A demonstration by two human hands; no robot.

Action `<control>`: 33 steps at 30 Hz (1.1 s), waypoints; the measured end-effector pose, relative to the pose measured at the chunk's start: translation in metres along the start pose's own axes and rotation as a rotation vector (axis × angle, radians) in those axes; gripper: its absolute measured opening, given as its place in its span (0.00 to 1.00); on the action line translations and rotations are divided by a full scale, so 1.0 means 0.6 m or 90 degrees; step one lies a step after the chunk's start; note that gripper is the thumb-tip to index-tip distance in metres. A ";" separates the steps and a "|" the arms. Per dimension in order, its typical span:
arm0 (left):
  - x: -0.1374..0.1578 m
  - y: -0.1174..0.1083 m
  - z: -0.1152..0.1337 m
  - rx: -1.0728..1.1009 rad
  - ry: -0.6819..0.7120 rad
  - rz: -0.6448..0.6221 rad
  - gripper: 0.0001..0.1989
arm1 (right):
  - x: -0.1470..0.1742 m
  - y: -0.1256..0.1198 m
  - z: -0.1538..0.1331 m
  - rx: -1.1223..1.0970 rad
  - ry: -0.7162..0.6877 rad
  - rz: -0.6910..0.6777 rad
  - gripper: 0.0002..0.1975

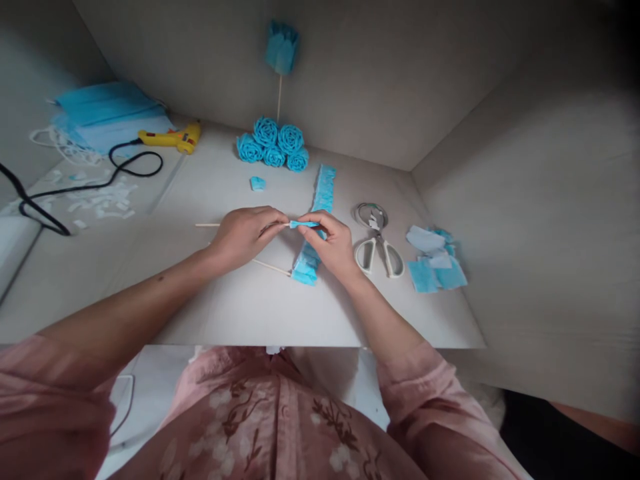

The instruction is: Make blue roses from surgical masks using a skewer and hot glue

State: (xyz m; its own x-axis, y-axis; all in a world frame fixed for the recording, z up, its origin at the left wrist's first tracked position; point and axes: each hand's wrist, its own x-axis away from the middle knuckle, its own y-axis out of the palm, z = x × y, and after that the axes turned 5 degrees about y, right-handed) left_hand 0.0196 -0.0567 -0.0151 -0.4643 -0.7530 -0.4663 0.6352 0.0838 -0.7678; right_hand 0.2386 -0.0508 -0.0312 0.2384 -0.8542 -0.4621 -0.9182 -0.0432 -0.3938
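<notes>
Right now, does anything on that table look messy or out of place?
Mainly the small white scraps strewn on the left of the table, near the black cord of the yellow glue gun. They look like litter, lying every which way, whereas the blue rolled flowers sit neatly stacked. I see nothing clearly damaged.

A yellow glue gun (173, 138) lies beside blue masks (107, 110), while white-handled scissors (379, 241) rest near cut scraps (424, 276).
</notes>
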 end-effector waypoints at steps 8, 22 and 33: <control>-0.005 -0.010 -0.004 -0.014 -0.058 -0.043 0.18 | -0.003 -0.012 0.001 -0.010 0.073 0.047 0.20; -0.023 -0.069 -0.051 -0.173 -0.135 -0.078 0.19 | -0.019 -0.029 0.051 -0.033 0.159 0.154 0.26; 0.058 -0.151 -0.087 -0.409 -0.360 -0.210 0.17 | -0.026 -0.025 0.056 -0.092 0.164 0.178 0.23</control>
State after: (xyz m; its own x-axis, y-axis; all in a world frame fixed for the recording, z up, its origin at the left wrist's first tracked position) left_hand -0.0863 -0.0565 0.0153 -0.0826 -0.9962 -0.0259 -0.0194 0.0276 -0.9994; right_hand 0.2593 -0.0194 -0.0444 -0.0965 -0.9444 -0.3143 -0.9757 0.1521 -0.1576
